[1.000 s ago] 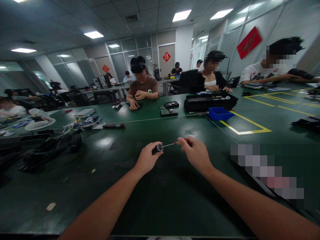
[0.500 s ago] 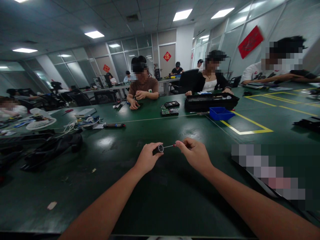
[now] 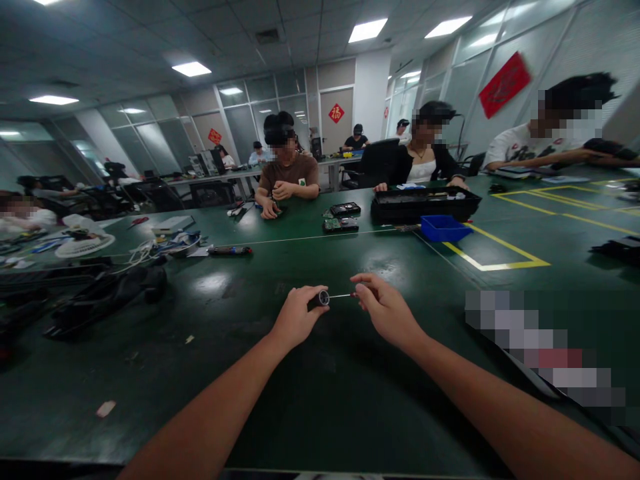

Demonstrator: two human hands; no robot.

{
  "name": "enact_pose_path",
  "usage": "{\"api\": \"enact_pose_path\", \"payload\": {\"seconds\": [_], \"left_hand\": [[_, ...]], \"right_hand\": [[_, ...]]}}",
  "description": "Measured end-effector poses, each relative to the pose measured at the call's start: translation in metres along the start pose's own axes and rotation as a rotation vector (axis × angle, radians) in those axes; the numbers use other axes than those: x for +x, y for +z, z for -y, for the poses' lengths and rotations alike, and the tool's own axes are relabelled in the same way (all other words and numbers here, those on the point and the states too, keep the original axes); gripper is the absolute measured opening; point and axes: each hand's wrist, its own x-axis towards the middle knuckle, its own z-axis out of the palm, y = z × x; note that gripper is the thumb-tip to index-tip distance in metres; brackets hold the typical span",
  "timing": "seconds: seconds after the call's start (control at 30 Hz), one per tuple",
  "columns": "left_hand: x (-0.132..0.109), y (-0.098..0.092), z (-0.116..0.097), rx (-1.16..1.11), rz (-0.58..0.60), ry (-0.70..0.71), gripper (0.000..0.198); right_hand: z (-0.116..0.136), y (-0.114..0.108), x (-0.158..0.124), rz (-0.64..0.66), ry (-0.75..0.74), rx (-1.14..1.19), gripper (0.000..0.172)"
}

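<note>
My left hand (image 3: 298, 312) is closed around a small dark cylindrical part (image 3: 323, 298) with a pale ring at its round end. Just to the right, my right hand (image 3: 387, 303) pinches the reddish handle of a thin screwdriver (image 3: 341, 295). Its metal shaft points left, and the tip meets the edge of the round part; whether it sits inside a screw is too small to tell. Both hands are held above the green table (image 3: 320, 380), near its middle.
A blue bin (image 3: 445, 229) stands ahead right, beside a long black tray (image 3: 425, 203). Circuit-board drives (image 3: 341, 225) and a dark pen-shaped tool (image 3: 230, 251) lie ahead. Black parts (image 3: 107, 297) and cables (image 3: 165, 247) are at left. A person (image 3: 287, 173) works opposite.
The fingers of my right hand have shifted on the screwdriver handle, with the index finger now more stretched out. My left hand keeps its hold on the cylindrical part.
</note>
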Motion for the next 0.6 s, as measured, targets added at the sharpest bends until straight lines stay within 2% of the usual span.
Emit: {"api": "enact_pose_path", "payload": {"seconds": [0.17, 0.23, 0.4, 0.5, 0.6], "left_hand": [[0.0, 0.0, 0.001, 0.0, -0.001, 0.003, 0.039], [0.0, 0.0, -0.001, 0.01, 0.013, -0.002, 0.039], [0.001, -0.002, -0.007, 0.009, 0.019, -0.015, 0.037], [0.001, -0.003, -0.007, -0.004, 0.031, 0.044, 0.036], [0.003, -0.002, -0.004, 0.04, 0.035, 0.071, 0.035]], "right_hand": [[-0.003, 0.0, -0.001, 0.035, 0.028, 0.033, 0.034], [-0.004, 0.001, -0.001, 0.003, 0.051, 0.073, 0.029], [-0.006, 0.005, 0.004, -0.076, 0.107, 0.347, 0.026], [-0.013, 0.009, 0.009, -0.136, 0.23, 0.614, 0.029], [-0.023, 0.011, 0.012, -0.116, 0.383, 0.754, 0.028]]}}
